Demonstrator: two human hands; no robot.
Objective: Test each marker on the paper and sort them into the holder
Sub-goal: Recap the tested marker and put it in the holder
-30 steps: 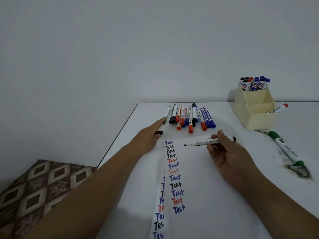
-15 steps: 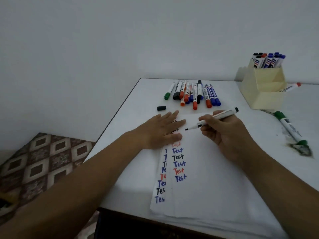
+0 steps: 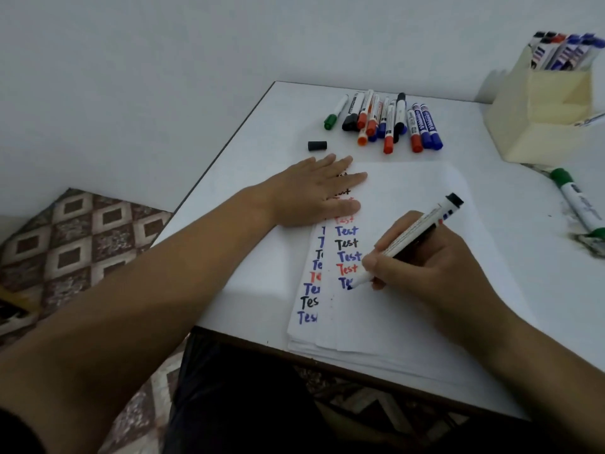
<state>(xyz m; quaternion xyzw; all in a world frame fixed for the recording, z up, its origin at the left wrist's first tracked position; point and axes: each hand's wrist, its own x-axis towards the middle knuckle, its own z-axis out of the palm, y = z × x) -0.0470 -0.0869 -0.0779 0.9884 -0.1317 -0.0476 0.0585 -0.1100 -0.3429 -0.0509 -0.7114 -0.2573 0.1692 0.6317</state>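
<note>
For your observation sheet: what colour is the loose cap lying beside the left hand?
Black; the loose cap shows best in the head view.

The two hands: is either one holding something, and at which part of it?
The right hand grips an uncapped white marker on its lower barrel, near the tip. The left hand holds nothing; it lies flat on the white paper.

Matt white paper (image 3: 409, 208) on a smooth white worktop (image 3: 262, 152)
Markers (image 3: 386, 119) have glossy plastic barrels and caps; the holder (image 3: 540, 113) looks like matt cream plastic; a loose black cap (image 3: 317, 145) is dull plastic; the floor (image 3: 75, 237) is patterned, slightly sheened.
</note>
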